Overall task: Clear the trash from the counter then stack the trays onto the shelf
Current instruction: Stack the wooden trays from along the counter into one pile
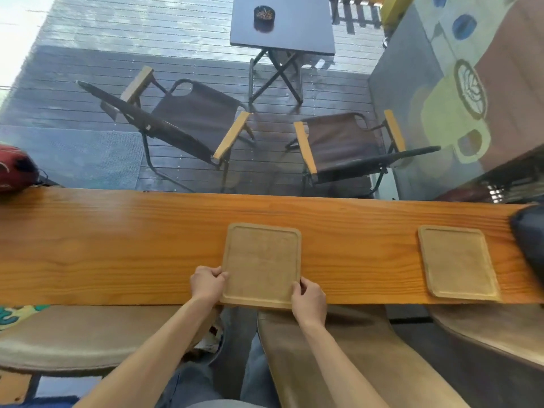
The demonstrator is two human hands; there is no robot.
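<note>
A square wooden tray (260, 262) lies on the long orange wooden counter (117, 245), its near edge at the counter's front edge. My left hand (207, 282) grips the tray's near left edge. My right hand (309, 298) grips its near right corner. A second wooden tray (457, 262) of the same kind lies flat further right on the counter, untouched. No trash shows on the counter.
A dark object (530, 240) sits at the counter's right end and a red bag (14, 169) at its left end. Cushioned stools (73, 337) stand under the counter. Beyond the window are two folding chairs (188, 119) and a small table (282, 25).
</note>
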